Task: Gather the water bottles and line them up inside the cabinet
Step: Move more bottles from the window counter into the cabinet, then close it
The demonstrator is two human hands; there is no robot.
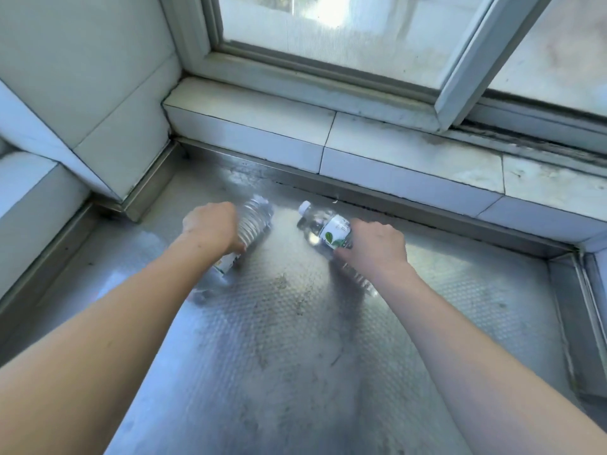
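We see two clear water bottles lying on their sides on the dimpled metal worktop, near the tiled ledge under the window. The left bottle is gripped by the left hand, fingers curled round its ribbed body. The right bottle, white cap pointing away, is gripped at its label by the right hand.

two bottles side by side on counter, window behind
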